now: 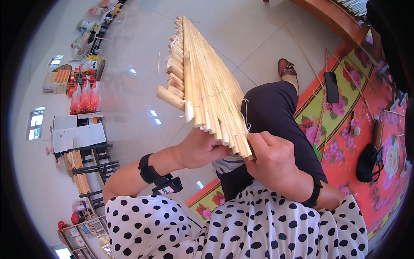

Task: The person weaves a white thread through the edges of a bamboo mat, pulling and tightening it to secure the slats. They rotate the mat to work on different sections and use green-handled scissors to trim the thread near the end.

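Note:
A mat of straw-coloured reed stalks (211, 82) lies side by side in a long panel, tied with thin white string, and slants up and away from me. Shorter stalk ends (174, 82) stick out along its left edge. My right hand (274, 157) is closed on the near right corner, its fingers curled round the stalk ends. Beneath the near end, my left hand (199, 149) grips from below; part of its fingers is hidden by the reeds. A loose loop of white string (246, 113) hangs by the right edge, close to my right hand.
On the right, a red floral mat (340, 159) holds a phone (331, 87), a black pouch (367, 163) and several thin stalks. A wooden bench (332, 19) stands at the far right. Chairs (90, 170), bags (85, 97) and shelves (84, 231) line the left wall.

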The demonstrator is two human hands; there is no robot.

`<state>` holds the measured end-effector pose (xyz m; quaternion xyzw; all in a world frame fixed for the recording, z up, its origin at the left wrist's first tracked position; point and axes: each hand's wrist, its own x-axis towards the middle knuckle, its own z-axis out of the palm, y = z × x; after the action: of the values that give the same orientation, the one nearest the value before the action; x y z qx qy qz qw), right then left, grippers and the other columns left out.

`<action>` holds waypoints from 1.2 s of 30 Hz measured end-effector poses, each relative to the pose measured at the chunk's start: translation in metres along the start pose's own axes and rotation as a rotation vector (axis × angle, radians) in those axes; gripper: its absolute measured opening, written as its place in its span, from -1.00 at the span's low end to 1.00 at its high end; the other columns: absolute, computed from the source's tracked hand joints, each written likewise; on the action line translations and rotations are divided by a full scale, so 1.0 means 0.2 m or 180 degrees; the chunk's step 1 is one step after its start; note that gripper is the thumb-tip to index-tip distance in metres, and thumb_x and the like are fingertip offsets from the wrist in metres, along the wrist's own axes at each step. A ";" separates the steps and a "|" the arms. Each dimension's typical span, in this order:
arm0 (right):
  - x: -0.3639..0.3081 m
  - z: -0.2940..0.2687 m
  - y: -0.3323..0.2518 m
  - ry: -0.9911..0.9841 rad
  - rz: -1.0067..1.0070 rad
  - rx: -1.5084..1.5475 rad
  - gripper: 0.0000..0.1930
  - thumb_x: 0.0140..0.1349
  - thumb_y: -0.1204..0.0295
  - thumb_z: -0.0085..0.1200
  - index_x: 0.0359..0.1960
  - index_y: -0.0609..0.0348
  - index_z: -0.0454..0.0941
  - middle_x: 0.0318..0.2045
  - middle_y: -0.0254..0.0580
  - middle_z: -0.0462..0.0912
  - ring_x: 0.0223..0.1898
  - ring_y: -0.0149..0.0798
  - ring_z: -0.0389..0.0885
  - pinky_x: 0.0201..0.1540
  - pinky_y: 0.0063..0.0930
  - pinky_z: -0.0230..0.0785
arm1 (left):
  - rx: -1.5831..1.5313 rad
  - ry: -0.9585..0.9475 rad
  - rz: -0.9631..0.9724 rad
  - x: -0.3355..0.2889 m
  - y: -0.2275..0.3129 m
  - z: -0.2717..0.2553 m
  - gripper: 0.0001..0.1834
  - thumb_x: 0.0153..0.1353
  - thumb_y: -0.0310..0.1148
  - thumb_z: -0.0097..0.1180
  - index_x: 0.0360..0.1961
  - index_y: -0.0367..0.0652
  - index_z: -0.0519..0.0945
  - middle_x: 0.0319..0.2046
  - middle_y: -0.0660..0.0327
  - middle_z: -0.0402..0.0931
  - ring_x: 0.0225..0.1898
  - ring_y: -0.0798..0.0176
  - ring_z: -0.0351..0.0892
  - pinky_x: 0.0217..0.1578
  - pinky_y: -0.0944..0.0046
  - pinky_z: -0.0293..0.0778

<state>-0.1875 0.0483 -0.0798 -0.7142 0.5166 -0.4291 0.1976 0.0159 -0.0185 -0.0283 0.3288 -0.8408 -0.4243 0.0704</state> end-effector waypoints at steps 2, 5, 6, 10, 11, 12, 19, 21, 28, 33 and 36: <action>-0.01 0.02 0.00 0.0013 -0.0013 0.0042 -0.80 -0.14 0.57 0.18 -0.56 0.11 0.36 -0.64 -0.20 0.41 -0.63 -0.14 0.55 -0.61 -0.30 0.43 | 0.0202 -0.0108 -0.0020 -0.01 -0.01 -0.01 -0.69 0.13 -0.42 0.20 -0.05 -0.13 0.66 -0.04 0.08 0.59 0.06 -0.05 0.52 0.11 0.06 0.42; -0.01 0.01 0.01 -0.0100 0.0017 -0.0013 -0.80 -0.12 0.56 0.26 -0.42 0.15 0.52 -0.61 -0.21 0.48 -0.59 -0.14 0.57 -0.55 -0.32 0.44 | 0.0843 -0.0110 0.0481 -0.04 0.00 -0.03 -0.82 0.15 -0.37 0.18 -0.22 -0.14 0.66 -0.20 0.09 0.60 -0.14 -0.02 0.58 -0.11 0.09 0.51; -0.01 0.00 0.01 -0.0147 0.0055 -0.0061 -0.77 -0.11 0.56 0.31 -0.36 0.17 0.59 -0.59 -0.21 0.51 -0.56 -0.14 0.58 -0.52 -0.33 0.44 | 0.0870 -0.0366 0.0293 -0.09 -0.01 -0.05 -0.87 0.16 -0.37 0.18 -0.27 -0.14 0.64 -0.26 0.11 0.58 -0.21 0.00 0.57 -0.19 0.10 0.50; 0.00 -0.01 0.00 -0.0118 0.0085 -0.0209 -0.81 -0.05 0.53 0.33 -0.37 0.16 0.60 -0.58 -0.21 0.53 -0.57 -0.14 0.59 -0.53 -0.32 0.43 | 0.0594 -0.0385 -0.0125 -0.32 -0.04 -0.10 -0.89 0.19 -0.37 0.19 -0.42 -0.14 0.55 -0.45 0.17 0.48 -0.46 0.04 0.50 -0.47 0.13 0.42; 0.00 -0.01 0.00 -0.0144 0.0091 -0.0222 -0.82 -0.03 0.52 0.33 -0.37 0.15 0.60 -0.58 -0.21 0.53 -0.57 -0.14 0.59 -0.53 -0.31 0.42 | 0.0440 -0.0150 -0.0163 -0.35 -0.03 -0.10 -0.86 0.20 -0.37 0.20 -0.45 -0.15 0.52 -0.49 0.18 0.45 -0.52 0.05 0.48 -0.52 0.13 0.39; 0.01 -0.02 -0.02 -0.0180 0.0058 -0.0251 -0.83 -0.01 0.52 0.33 -0.37 0.15 0.61 -0.58 -0.21 0.54 -0.57 -0.13 0.59 -0.53 -0.31 0.42 | 0.0516 -0.0002 -0.0204 -0.40 -0.02 -0.07 -0.85 0.21 -0.36 0.20 -0.44 -0.15 0.52 -0.50 0.18 0.45 -0.52 0.04 0.48 -0.51 0.13 0.39; -0.02 -0.17 -0.03 0.0411 -0.0816 -0.0092 -0.66 -0.12 0.50 0.48 -0.27 0.13 0.62 -0.44 -0.26 0.64 -0.56 -0.27 0.57 -0.51 -0.44 0.42 | 0.0382 0.1059 -0.0729 -0.51 0.05 0.15 -0.86 0.19 -0.40 0.25 -0.40 -0.17 0.52 -0.47 0.19 0.47 -0.51 0.07 0.51 -0.50 0.18 0.41; -0.03 -0.27 -0.03 0.0178 -0.1686 0.0196 -0.65 -0.14 0.56 0.46 -0.25 0.12 0.64 -0.39 -0.24 0.67 -0.58 -0.30 0.55 -0.53 -0.46 0.40 | 0.0267 0.1301 -0.0781 -0.52 0.08 0.19 -0.86 0.17 -0.43 0.27 -0.39 -0.17 0.52 -0.44 0.20 0.49 -0.48 0.09 0.53 -0.49 0.20 0.42; 0.03 -0.06 -0.20 -0.0935 -0.1820 -0.0448 -0.66 -0.02 0.66 0.24 -0.13 0.21 0.65 -0.24 -0.15 0.68 -0.45 -0.23 0.66 -0.42 -0.44 0.52 | 0.0623 0.1920 -0.0231 -0.51 0.17 0.33 -0.81 0.08 -0.52 0.34 -0.36 -0.19 0.52 -0.47 0.18 0.50 -0.52 0.10 0.52 -0.51 0.22 0.42; 0.01 -0.03 -0.18 -0.0948 -0.1768 -0.0421 -0.69 -0.06 0.70 0.22 -0.20 0.26 0.64 -0.30 -0.08 0.69 -0.41 -0.11 0.70 -0.39 -0.35 0.56 | 0.0330 0.2126 -0.0479 -0.67 0.11 0.36 -0.84 0.08 -0.53 0.33 -0.37 -0.21 0.55 -0.48 0.16 0.54 -0.54 0.10 0.53 -0.50 0.26 0.45; -0.02 -0.03 -0.16 -0.0846 -0.1705 -0.0466 -0.68 -0.07 0.72 0.23 -0.21 0.26 0.65 -0.32 -0.08 0.69 -0.42 -0.10 0.70 -0.38 -0.34 0.57 | -0.0365 0.2331 -0.1612 -0.91 -0.05 0.45 -0.89 0.13 -0.52 0.28 -0.36 -0.27 0.58 -0.48 0.15 0.59 -0.51 0.09 0.58 -0.45 0.24 0.49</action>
<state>-0.1734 0.0646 -0.0546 -0.8871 0.3091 -0.3303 0.0913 0.1258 0.1481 -0.0637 0.6484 -0.6286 -0.3297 0.2753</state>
